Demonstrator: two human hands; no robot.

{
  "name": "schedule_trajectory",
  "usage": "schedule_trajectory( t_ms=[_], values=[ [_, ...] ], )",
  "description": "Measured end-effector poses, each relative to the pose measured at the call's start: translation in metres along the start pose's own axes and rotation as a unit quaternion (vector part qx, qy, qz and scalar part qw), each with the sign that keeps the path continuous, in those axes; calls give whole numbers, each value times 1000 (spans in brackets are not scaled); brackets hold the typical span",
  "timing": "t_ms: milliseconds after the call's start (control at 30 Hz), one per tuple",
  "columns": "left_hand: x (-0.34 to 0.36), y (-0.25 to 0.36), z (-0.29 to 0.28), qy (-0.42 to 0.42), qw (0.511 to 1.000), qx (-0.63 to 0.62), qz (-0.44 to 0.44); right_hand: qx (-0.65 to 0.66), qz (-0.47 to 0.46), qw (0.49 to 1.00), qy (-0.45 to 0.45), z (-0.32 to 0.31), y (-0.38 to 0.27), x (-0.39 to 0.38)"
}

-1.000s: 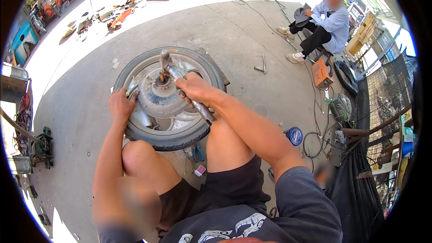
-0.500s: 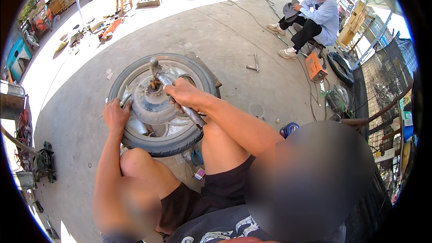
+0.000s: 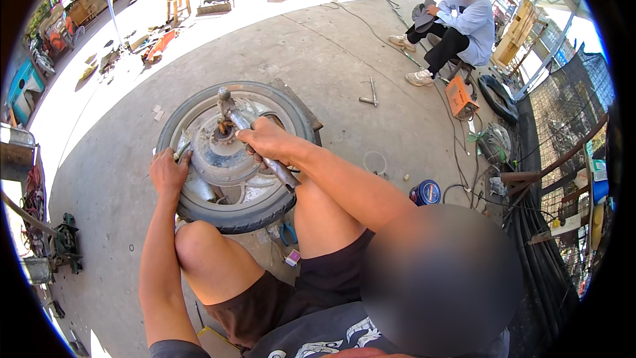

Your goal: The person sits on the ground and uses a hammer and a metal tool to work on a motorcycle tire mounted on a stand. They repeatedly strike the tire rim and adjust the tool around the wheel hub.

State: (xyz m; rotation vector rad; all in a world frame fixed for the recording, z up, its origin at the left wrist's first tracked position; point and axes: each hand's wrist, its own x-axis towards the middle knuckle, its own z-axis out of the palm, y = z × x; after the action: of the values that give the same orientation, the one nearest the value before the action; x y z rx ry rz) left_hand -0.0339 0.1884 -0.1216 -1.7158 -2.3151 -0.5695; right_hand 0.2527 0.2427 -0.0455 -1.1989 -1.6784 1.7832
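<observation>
A small wheel with a black tyre point(image 3: 265, 209) and a grey metal hub point(image 3: 222, 152) lies flat on the concrete in front of my knees. My right hand point(image 3: 265, 140) is closed around a long metal bar point(image 3: 281, 174) that reaches from the hub's centre out over the tyre's near right side. My left hand point(image 3: 167, 174) presses on the tyre's left rim, fingers curled over a second metal lever point(image 3: 181, 151) wedged at the rim.
Blue-handled pliers point(image 3: 287, 233) lie by my right knee. A clear cup point(image 3: 375, 162), a blue tin point(image 3: 426, 192) and a metal wrench point(image 3: 369, 93) sit on the concrete to the right. A seated person point(image 3: 457, 30) is at the far right beside an orange box point(image 3: 460, 98).
The view has tilted, so the wheel sits lower and further right in the picture. Both hands keep the same grips on the bar and the rim.
</observation>
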Motion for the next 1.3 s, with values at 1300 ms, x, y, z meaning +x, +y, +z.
schedule_trajectory(
  t_ms=[1300],
  values=[
    [-3, 6, -4, 2, 1000, 2, 5, -30, -24, 999, 3, -4, 1, -3]
  ],
)
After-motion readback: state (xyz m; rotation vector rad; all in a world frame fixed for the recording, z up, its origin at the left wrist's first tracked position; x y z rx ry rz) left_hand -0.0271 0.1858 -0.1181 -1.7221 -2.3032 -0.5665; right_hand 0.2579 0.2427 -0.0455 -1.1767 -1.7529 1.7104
